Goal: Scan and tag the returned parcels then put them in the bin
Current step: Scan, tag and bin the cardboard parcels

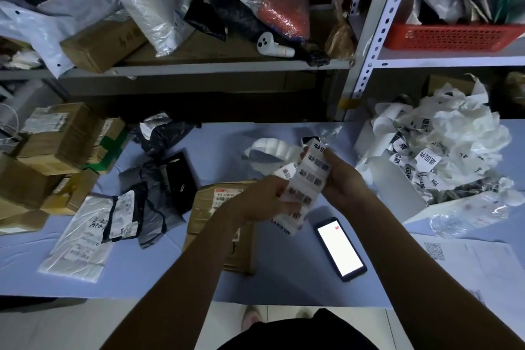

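A long white strip of printed labels (308, 179) hangs above the table's middle. My left hand (261, 199) grips its lower part and my right hand (341, 179) pinches its upper part. Under my left forearm a brown cardboard parcel (211, 216) with a shipping label lies flat on the blue table (142, 278). A phone (339, 248) with a lit white screen lies just right of the parcel. Grey and black poly-bag parcels (153, 193) and a white bag parcel (82, 239) lie to the left.
A white box (392, 187) heaped with peeled label backing stands at the right, with a crushed plastic bottle (468, 216) before it. Stacked cardboard boxes (56, 148) fill the left edge. Shelves (227, 68) with bags and a red basket (451, 37) rise behind. Papers (468, 264) lie front right.
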Tool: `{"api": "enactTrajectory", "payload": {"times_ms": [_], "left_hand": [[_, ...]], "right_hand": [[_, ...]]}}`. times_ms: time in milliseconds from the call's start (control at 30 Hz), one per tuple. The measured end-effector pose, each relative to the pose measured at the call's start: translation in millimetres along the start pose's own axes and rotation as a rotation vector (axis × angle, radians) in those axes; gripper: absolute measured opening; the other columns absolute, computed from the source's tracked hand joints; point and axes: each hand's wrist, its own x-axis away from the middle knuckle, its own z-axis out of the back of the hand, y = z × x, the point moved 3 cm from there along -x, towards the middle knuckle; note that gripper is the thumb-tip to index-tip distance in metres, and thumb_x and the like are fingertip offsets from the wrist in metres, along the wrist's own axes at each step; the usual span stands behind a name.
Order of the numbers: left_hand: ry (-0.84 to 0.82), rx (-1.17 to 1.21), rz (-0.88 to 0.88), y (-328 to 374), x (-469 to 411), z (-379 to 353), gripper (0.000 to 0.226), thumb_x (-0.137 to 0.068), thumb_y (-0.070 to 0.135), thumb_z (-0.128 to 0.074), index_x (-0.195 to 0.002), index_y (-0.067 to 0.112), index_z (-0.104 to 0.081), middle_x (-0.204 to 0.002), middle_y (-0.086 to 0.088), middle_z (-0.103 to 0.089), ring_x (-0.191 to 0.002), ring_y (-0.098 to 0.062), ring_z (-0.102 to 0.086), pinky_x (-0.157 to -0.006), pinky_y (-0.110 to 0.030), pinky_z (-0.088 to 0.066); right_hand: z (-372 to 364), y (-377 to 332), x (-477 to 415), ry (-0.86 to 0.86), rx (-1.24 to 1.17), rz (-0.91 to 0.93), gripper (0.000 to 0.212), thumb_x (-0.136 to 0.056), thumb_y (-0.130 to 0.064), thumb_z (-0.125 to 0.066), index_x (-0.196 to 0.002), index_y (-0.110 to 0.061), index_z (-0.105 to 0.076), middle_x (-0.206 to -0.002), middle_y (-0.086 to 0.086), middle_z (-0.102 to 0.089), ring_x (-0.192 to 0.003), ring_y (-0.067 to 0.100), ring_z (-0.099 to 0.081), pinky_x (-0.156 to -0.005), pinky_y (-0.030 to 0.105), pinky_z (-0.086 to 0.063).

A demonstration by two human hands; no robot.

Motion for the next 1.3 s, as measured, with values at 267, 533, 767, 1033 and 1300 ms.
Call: {"api": "enactTrajectory", "payload": {"times_ms": [267, 533, 767, 1033, 1300], "left_hand": [[0.704, 0.771, -0.148, 6.9, -6.1, 47.6, 0.018, -0.102, 0.008, -0.056, -0.117, 0.000, -0.060, -0.103, -0.026, -0.072, -0.084, -0.042, -0.071, -0.075, -0.059, -0.059], [0.891, 0.878, -0.147, -3.8, -9.4, 64.7, 0.023, -0.103, 0.012, -0.054, -0.123, -0.001, -0.051, -0.102, -0.024, -0.072, -0.085, -0.043, -0.072, -0.076, -0.062, -0.059], [0.365, 0.849, 0.201, -4.8, -8.3, 48.3, 0.068, -0.075, 0.055, -0.079, -0.122, 0.010, -0.059, -0.108, -0.014, -0.072, -0.090, -0.033, -0.073, -0.069, -0.042, -0.060], [0.533, 0.604, 0.130, -31.5, -12.2, 32.2, 0.022, -0.082, 0.000, -0.080, -0.099, 0.011, -0.071, -0.092, -0.004, -0.079, -0.084, -0.022, -0.077, -0.062, -0.028, -0.060], [0.726, 0.626, 0.138, -32.2, -12.9, 50.1, 0.023, -0.088, 0.004, -0.075, -0.110, 0.001, -0.068, -0.101, -0.011, -0.077, -0.092, -0.025, -0.076, -0.079, -0.040, -0.063]], "right_hand": [[15.9, 43.4, 15.7, -0.426, 0.789, -0.180, 0.028, -0.086, -0.015, -0.080, -0.107, 0.003, -0.071, -0.117, 0.014, -0.074, -0.109, 0.031, -0.072, -0.088, 0.038, -0.061], [19.4, 56.1, 17.7, -0.517, 0.758, -0.152, 0.036, -0.083, -0.032, -0.083, -0.111, -0.012, -0.074, -0.122, 0.011, -0.072, -0.110, 0.032, -0.070, -0.082, 0.035, -0.061], [21.3, 44.2, 0.0, -0.132, 0.449, 0.026, 0.012, -0.095, -0.016, -0.068, -0.097, -0.005, -0.075, -0.096, 0.021, -0.075, -0.077, 0.028, -0.074, -0.064, 0.026, -0.059], [53.8, 64.4, -29.5, 0.024, 0.641, 0.029, 0.033, -0.096, -0.036, -0.068, -0.112, -0.007, -0.072, -0.106, 0.014, -0.076, -0.101, 0.037, -0.072, -0.084, 0.038, -0.061], [96.6, 105.2, -86.4, 0.087, 1.569, 0.014, 0.079, -0.085, -0.036, -0.079, -0.153, -0.025, -0.039, -0.156, 0.016, -0.036, -0.142, 0.037, -0.037, -0.117, 0.051, -0.035]]}}
